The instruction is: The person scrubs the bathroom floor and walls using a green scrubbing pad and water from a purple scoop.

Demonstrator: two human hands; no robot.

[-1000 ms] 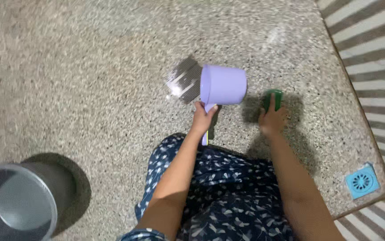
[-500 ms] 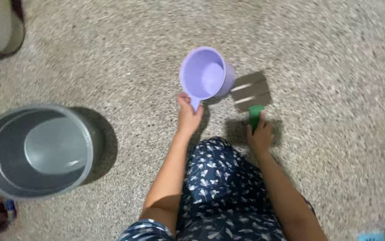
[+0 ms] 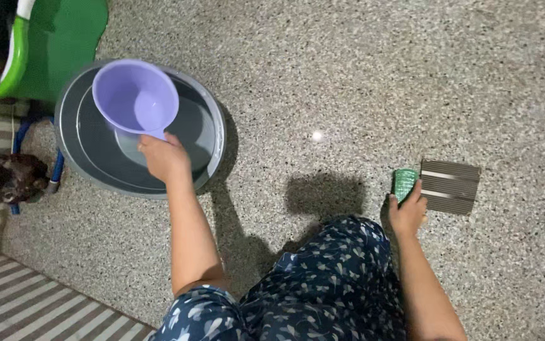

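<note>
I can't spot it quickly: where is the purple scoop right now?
In the head view, the purple scoop is at upper left, held by the left hand over the grey basin, beside a green container.

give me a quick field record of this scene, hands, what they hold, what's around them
left hand: grips the handle of a purple scoop, held over a grey bucket
right hand: holds a green scrubber down at the floor
floor: speckled stone
beside scrubber: striped dark tile piece, close to it, touching or not unclear
behind bucket: green plastic item
clothing: dark blue floral fabric
</note>
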